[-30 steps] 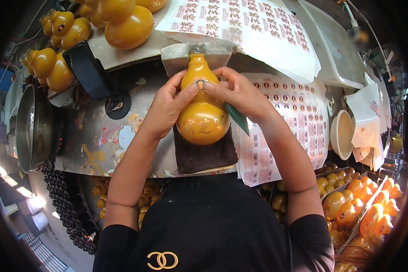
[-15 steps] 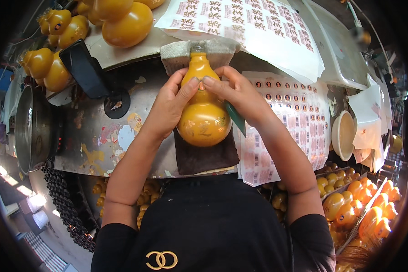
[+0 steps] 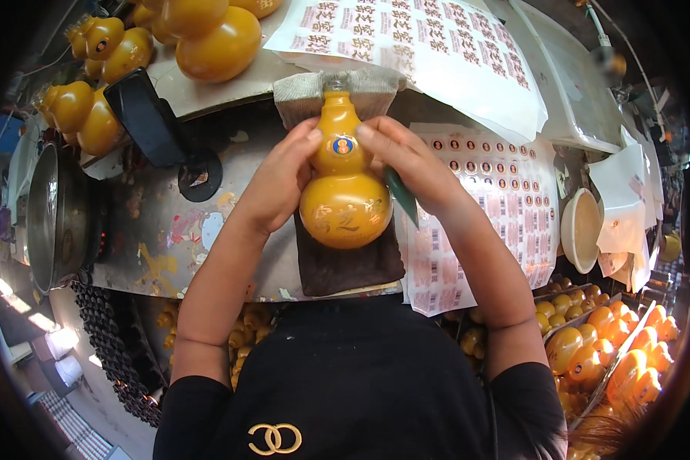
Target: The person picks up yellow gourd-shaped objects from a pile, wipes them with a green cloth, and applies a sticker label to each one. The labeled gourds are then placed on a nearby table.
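Observation:
A glossy yellow gourd-shaped bottle (image 3: pixel 346 201) lies with its clear neck pointing away from me, propped on a folded pale cloth (image 3: pixel 299 93) and a dark brown pad (image 3: pixel 350 270). On its upper bulb sits a small round blue decal (image 3: pixel 343 145); gold lettering marks the lower bulb. My left hand (image 3: pixel 285 170) curls around the left of the bottle's upper part, thumb beside the decal. From the other side my right hand (image 3: pixel 415 165) grips it, thumb near the decal's upper right. A green pointed flat tool (image 3: pixel 401 198) sticks out from under the right palm.
Printed decal sheets (image 3: pixel 498 192) lie to the right, with another large sheet (image 3: pixel 414 38) at the back. At left stand a phone on a holder (image 3: pixel 149 119) and a metal basin (image 3: pixel 46 218). Finished gourd bottles (image 3: pixel 218 46) crowd the back left. A cream bowl (image 3: pixel 581 230) is at right.
Both thumbs have drawn apart from the middle of the upper bulb, uncovering the round blue decal. The bottle stays in nearly the same place.

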`<state>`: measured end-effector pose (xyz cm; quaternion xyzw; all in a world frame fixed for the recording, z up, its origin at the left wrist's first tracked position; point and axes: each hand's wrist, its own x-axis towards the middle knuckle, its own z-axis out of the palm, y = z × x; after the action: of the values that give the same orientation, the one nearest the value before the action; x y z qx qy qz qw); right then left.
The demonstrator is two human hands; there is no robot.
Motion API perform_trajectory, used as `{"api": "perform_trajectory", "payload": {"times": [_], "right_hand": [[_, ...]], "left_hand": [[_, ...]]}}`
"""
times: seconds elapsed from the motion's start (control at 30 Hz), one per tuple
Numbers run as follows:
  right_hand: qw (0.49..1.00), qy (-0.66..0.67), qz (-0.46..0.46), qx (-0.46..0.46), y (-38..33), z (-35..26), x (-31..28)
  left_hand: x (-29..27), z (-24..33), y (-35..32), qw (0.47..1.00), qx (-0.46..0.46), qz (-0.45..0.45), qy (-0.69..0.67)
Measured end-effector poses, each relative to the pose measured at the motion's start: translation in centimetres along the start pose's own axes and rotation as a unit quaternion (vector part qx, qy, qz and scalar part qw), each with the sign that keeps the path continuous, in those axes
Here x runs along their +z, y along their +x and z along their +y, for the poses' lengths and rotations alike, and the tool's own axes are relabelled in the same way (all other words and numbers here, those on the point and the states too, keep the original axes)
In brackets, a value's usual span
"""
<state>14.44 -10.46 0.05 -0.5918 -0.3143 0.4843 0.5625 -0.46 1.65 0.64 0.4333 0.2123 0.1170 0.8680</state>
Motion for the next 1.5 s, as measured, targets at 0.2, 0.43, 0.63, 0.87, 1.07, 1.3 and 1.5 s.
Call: {"api": "perform_trajectory", "payload": {"times": [0.2, 0.43, 0.63, 0.87, 1.07, 1.3, 1.5], "right_hand": [[0.983, -0.174, 0.047, 0.015, 0.9, -0.5, 0.6], [0.992, -0.117, 0.048, 0.007, 0.4, -0.6, 0.6], [0.999, -0.019, 0.03, 0.042, 0.4, -0.2, 0.3], [0.958, 0.266, 0.077, -0.075, -2.9, -2.4, -0.5], [0.748, -0.461, 0.079, -0.471, -3.5, -3.2, 1.1], [0.774, -0.469, 0.011, -0.426, -4.8, -2.8, 1.0], [0.947, -0.234, 0.058, -0.212, -3.9, -5.2, -0.1]], "left_hand": [[0.5, -0.6, 0.5, 0.993, 0.044, 0.025, 0.103], [-0.1, -0.9, 0.6, 0.99, 0.061, 0.015, 0.126], [-0.7, -0.9, 0.6, 0.994, 0.043, 0.023, 0.102], [-1.2, -0.2, 0.6, 0.992, 0.008, -0.033, 0.125], [-1.1, -0.3, 0.2, 0.999, 0.011, -0.023, 0.025], [-1.3, -0.6, 0.3, 1.0, 0.01, -0.019, 0.01], [-0.7, -0.9, -0.6, 0.99, 0.051, -0.027, 0.125]]}}
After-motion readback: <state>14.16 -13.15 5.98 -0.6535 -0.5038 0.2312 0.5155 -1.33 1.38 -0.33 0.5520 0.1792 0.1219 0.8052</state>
